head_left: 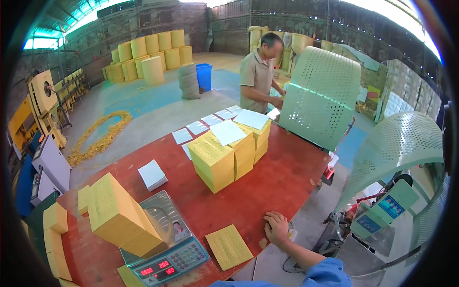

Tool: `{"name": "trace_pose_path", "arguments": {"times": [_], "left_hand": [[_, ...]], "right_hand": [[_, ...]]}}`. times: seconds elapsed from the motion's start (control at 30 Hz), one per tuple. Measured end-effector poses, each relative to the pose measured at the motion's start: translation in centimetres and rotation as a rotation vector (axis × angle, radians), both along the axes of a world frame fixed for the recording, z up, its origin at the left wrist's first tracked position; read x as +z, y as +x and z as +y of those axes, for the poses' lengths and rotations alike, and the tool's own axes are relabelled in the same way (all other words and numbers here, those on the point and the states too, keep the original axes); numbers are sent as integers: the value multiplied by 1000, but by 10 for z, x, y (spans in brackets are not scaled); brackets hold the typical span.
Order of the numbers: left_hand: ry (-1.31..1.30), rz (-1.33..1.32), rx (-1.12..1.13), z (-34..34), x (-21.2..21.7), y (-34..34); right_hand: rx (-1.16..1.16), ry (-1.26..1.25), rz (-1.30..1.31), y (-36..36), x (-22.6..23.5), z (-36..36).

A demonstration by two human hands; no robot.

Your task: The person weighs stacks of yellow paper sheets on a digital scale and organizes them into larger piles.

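My right hand (276,228) lies on the front edge of the red table (287,191), its fingers stretched out and nothing in them. Just left of it a thin stack of yellow paper sheets (229,247) rests flat. Further left, a tall block of yellow paper (117,215) is on the steel plate of a digital scale (172,263), its red display lit. The block's lower right end looks smeared. Three-odd larger yellow paper blocks (213,165) stand together mid-table, with white sheets (227,132) on top. My left hand is out of sight.
White paper packs (153,175) lie on the table. More yellow blocks (55,217) line its left end. Across the table a person (256,76) works beside a perforated green guard (320,95); a second green machine (392,158) stands right. Yellow rolls (143,52) and a blue bin (203,76) are behind.
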State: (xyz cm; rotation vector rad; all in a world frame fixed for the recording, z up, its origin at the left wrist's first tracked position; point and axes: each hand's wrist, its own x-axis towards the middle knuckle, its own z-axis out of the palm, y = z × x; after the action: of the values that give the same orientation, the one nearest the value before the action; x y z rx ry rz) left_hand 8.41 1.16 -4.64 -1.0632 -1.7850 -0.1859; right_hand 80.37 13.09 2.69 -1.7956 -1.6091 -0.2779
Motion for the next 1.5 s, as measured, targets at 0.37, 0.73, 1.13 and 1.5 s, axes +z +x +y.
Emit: {"name": "trace_pose_path", "arguments": {"times": [0.37,0.73,1.13,1.5], "left_hand": [[9,34,143,-12,-5,2],[-16,90,258,-47,1,-4],[132,65,447,-49,-18,-3],[-31,-293,522,-83,-20,0]], "right_hand": [[-15,-31,22,-1,0,-2],[16,11,18,3,0,1],[2,8,6,4,-9,-6],[-38,-19,7,2,-23,-9]]}}
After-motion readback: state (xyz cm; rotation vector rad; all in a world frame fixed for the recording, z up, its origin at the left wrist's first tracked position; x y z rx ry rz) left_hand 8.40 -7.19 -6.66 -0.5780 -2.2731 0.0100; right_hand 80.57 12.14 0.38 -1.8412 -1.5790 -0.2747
